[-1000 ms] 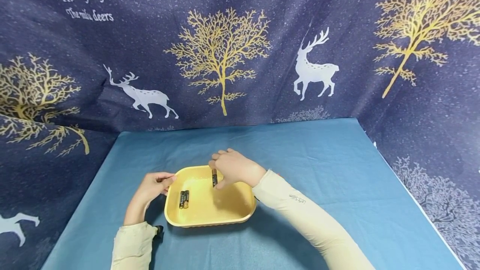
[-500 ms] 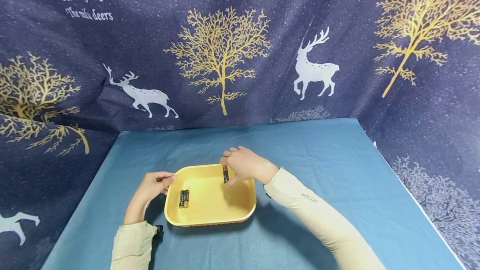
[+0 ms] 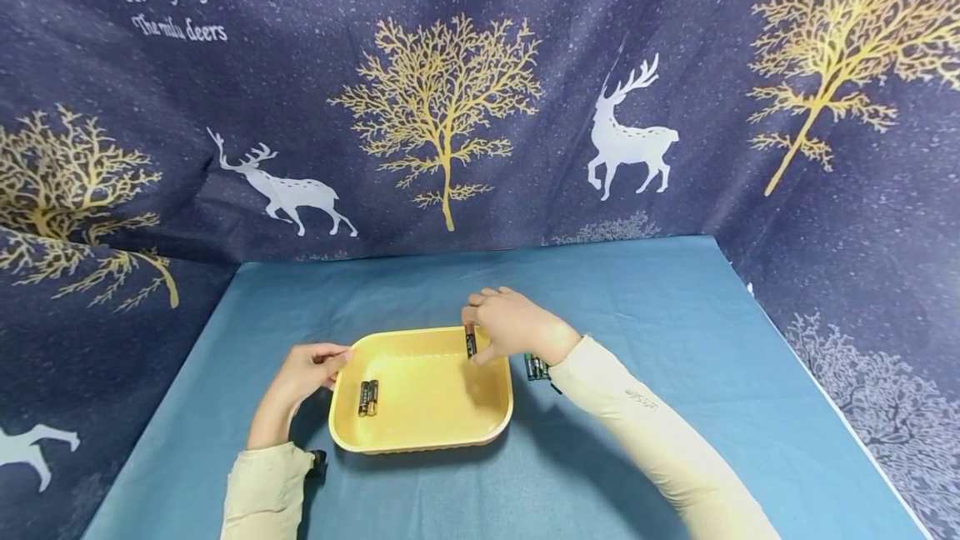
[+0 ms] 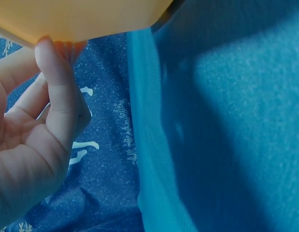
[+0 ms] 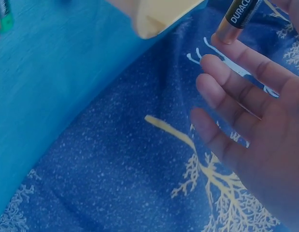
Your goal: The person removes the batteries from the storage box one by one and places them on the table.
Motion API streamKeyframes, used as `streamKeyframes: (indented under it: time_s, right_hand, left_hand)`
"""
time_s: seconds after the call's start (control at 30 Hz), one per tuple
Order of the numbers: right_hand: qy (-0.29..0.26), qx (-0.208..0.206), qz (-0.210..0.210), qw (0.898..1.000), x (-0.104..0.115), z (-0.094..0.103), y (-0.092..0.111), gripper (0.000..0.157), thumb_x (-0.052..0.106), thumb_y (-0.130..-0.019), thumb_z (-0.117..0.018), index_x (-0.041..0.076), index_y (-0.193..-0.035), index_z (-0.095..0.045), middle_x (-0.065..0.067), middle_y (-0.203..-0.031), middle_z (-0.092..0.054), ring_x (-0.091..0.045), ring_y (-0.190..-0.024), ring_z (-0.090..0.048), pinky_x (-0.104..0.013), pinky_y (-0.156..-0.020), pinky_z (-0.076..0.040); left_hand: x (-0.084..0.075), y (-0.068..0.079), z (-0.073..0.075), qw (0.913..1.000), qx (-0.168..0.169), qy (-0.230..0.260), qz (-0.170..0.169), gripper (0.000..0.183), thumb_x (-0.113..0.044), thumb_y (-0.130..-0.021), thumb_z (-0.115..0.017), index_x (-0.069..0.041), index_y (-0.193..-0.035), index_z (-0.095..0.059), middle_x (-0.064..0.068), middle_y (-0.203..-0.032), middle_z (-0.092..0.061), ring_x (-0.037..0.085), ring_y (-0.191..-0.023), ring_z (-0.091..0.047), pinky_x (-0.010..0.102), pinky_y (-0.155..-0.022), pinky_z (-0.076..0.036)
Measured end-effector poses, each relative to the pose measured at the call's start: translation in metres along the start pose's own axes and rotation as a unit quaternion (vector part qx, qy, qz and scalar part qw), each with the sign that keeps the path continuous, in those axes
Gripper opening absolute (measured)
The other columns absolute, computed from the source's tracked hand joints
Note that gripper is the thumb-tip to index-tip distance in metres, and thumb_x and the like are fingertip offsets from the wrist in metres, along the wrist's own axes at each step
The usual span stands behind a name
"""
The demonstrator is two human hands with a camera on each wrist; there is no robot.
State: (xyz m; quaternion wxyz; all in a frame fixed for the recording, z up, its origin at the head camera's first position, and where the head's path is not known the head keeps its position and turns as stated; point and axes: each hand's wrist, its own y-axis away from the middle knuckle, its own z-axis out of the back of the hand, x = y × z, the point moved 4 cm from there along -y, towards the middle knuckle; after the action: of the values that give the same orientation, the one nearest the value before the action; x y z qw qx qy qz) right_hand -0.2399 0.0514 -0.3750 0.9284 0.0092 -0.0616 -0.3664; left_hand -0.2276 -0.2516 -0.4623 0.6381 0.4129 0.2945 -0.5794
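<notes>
A yellow plastic tray [image 3: 431,415] tilts toward me in the head view. My left hand [image 3: 306,372] pinches its left rim between thumb and fingers; in the left wrist view the thumb [image 4: 49,60] lies against the tray's edge. Inside, two black-and-copper batteries [image 3: 368,397] lie side by side near the left wall. Above the tray's far right corner, my right hand [image 3: 519,325] holds another battery [image 3: 471,342] end to end between thumb and index finger. Up close this battery [image 5: 240,15] shows Duracell lettering, while the other fingers [image 5: 214,92] spread apart from it.
Several batteries with some green [image 3: 536,367] lie on the blue cloth [image 3: 645,340] right of the tray, partly hidden by the right wrist. A dark blue curtain [image 3: 480,148] printed with deer and trees hangs behind the table.
My right hand has moved to the right and slightly away with the battery, from over the tray's middle toward its far right corner. The green-tinged batteries have come into view. My left hand stays put.
</notes>
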Motion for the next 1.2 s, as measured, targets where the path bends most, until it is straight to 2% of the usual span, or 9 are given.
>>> streamKeyframes:
  time_s: [0.07,0.3,0.6,0.77,0.9,1.1,1.2]
  right_hand:
    - [-0.009,0.000,-0.001,1.000,-0.003,0.001,0.002,0.040,0.044,-0.076,-0.078,0.017,-0.102,-0.065,-0.002,-0.104,-0.059,-0.022,-0.104,-0.052,-0.053,-0.103,-0.038]
    - [-0.001,0.003,-0.009,1.000,-0.016,-0.002,0.011,0.039,0.043,-0.077,-0.077,0.018,-0.105,-0.065,-0.002,-0.105,-0.059,-0.022,-0.103,-0.052,-0.046,-0.099,-0.041]
    - [-0.028,0.018,-0.040,0.999,-0.034,-0.003,0.023,0.036,0.039,-0.078,-0.079,0.019,-0.104,-0.065,-0.004,-0.116,-0.060,-0.031,-0.119,-0.051,-0.055,-0.109,-0.031]
    - [-0.037,0.015,-0.046,0.998,-0.043,-0.004,0.032,0.037,0.039,-0.079,-0.079,0.018,-0.106,-0.066,-0.005,-0.116,-0.060,-0.031,-0.117,-0.051,-0.055,-0.107,-0.034]
    - [-0.043,0.013,-0.052,0.998,-0.050,-0.006,0.039,0.040,0.036,-0.079,-0.079,0.016,-0.111,-0.066,-0.008,-0.119,-0.060,-0.033,-0.118,-0.051,-0.055,-0.104,-0.036]
    - [-0.048,0.020,-0.073,0.996,-0.062,-0.017,0.049,0.051,0.037,-0.078,-0.079,0.012,-0.120,-0.065,-0.019,-0.137,-0.051,-0.039,-0.131,-0.041,-0.058,-0.109,-0.028]
    - [-0.054,0.025,-0.080,0.995,-0.069,-0.023,0.054,0.054,0.036,-0.078,-0.079,0.010,-0.123,-0.064,-0.021,-0.139,-0.049,-0.040,-0.132,-0.040,-0.059,-0.110,-0.027]
  left_hand:
    - [0.000,0.000,0.000,1.0000,0.002,0.000,-0.003,0.033,-0.014,-0.095,-0.063,0.012,-0.115,-0.064,0.009,-0.083,-0.069,0.018,-0.064,-0.064,0.033,-0.060,-0.057]
    - [0.000,0.000,0.000,1.0000,0.003,0.002,-0.008,0.033,-0.014,-0.095,-0.063,0.012,-0.115,-0.063,0.010,-0.084,-0.069,0.017,-0.064,-0.064,0.033,-0.060,-0.057]
    - [0.000,0.000,0.000,1.0000,-0.003,0.003,-0.003,0.032,-0.014,-0.094,-0.064,0.011,-0.114,-0.064,0.010,-0.084,-0.069,0.018,-0.063,-0.064,0.033,-0.060,-0.057]
    - [0.000,0.001,0.000,1.0000,-0.001,0.000,0.002,0.033,-0.015,-0.094,-0.064,0.011,-0.115,-0.064,0.010,-0.084,-0.069,0.018,-0.064,-0.064,0.034,-0.060,-0.057]
    - [0.000,0.000,0.001,1.0000,0.003,0.002,0.000,0.034,-0.015,-0.094,-0.063,0.012,-0.116,-0.063,0.009,-0.084,-0.069,0.018,-0.064,-0.064,0.035,-0.061,-0.058]
    - [0.001,-0.002,0.001,1.0000,0.006,0.006,-0.001,0.035,-0.016,-0.095,-0.063,0.012,-0.116,-0.063,0.009,-0.084,-0.069,0.018,-0.064,-0.064,0.035,-0.062,-0.058]
    - [0.001,-0.001,0.001,1.0000,0.002,0.002,0.003,0.035,-0.016,-0.094,-0.064,0.011,-0.116,-0.063,0.009,-0.084,-0.069,0.018,-0.064,-0.065,0.034,-0.061,-0.058]
